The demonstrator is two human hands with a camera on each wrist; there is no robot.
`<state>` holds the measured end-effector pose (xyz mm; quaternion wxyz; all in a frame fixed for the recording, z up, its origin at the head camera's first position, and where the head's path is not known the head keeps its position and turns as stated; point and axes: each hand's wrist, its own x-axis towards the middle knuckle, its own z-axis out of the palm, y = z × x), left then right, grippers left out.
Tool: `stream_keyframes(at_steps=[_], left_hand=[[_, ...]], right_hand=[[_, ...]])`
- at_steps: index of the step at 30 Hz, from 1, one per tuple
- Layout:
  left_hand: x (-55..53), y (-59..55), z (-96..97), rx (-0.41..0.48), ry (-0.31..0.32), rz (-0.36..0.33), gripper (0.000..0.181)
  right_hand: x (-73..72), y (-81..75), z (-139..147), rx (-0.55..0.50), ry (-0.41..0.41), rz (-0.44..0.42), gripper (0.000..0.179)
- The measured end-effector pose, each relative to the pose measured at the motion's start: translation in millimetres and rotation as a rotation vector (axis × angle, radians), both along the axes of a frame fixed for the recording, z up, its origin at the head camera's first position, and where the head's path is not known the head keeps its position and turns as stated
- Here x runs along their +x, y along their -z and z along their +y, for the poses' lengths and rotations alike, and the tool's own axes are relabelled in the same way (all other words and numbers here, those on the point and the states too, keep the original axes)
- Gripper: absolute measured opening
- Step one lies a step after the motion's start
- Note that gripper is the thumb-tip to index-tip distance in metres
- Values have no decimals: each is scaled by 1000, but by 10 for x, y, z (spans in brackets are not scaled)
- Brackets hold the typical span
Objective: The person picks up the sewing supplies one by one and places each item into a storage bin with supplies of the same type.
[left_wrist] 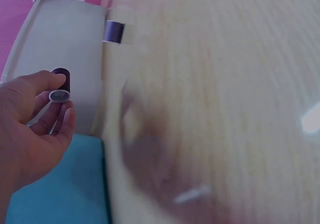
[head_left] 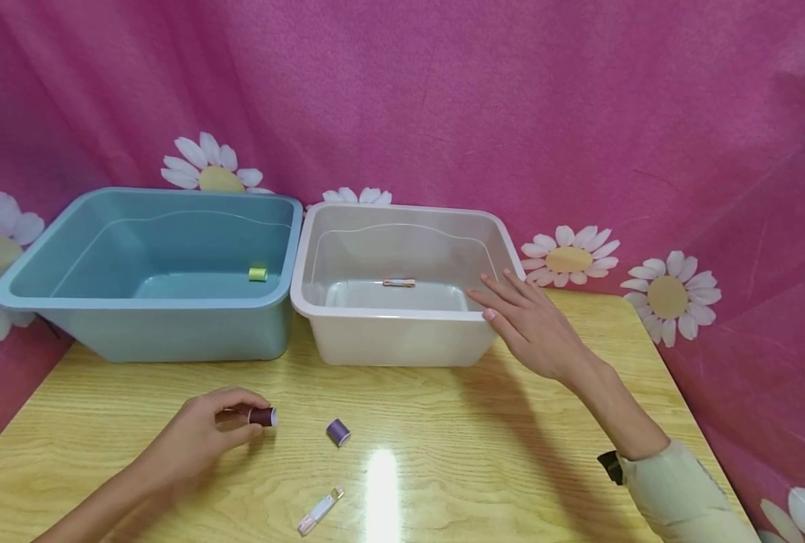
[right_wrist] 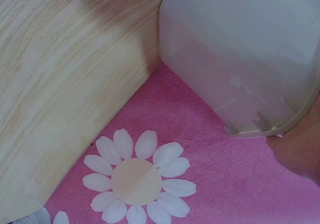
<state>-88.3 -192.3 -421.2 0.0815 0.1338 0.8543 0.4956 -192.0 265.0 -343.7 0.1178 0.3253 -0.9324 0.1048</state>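
Between thumb and fingertips my left hand (head_left: 205,428) pinches a dark maroon thread spool (head_left: 262,417), raised a little over the table; the left wrist view shows the same spool (left_wrist: 61,86) with its pale end. Just right of it, a purple thread spool (head_left: 338,432) lies on its side. Nearer the front is a small banded skein of pinkish thread (head_left: 321,510). My right hand (head_left: 534,324), fingers spread and straight, is at the right front corner of the white tub (head_left: 402,339). Inside that tub lies another orange-pink skein (head_left: 399,283).
A blue tub (head_left: 171,332) stands left of the white one, almost touching it, with a yellow-green spool (head_left: 258,274) inside. Both tubs stand at the back of the wooden table (head_left: 443,467). A pink cloth (head_left: 443,105) with daisies hangs behind and along the sides.
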Motion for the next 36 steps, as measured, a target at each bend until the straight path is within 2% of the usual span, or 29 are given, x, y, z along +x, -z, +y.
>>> stream_keyframes(at_steps=[5, 10, 16, 23, 28, 36], left_hand=[[-26, -94, -26, -45, 0, 107, 21], [-37, -191, -61, -60, -15, 174, 22], [-55, -296, -110, -62, -18, 207, 22], [-90, -395, -152, -44, -37, 280, 24], [-107, -462, -175, -54, -62, 299, 25], [-124, -548, -199, -47, -66, 343, 27]], right_hand=[[0, -2, 0, -1, 1, 0, 43], [-1, -4, -6, 5, 0, 0, 43], [1, -7, -5, 11, 1, -6, 44], [-1, -6, -2, 12, 3, -13, 44], [1, -10, -4, 15, 5, -19, 44], [2, -11, -4, 12, 7, -24, 44]])
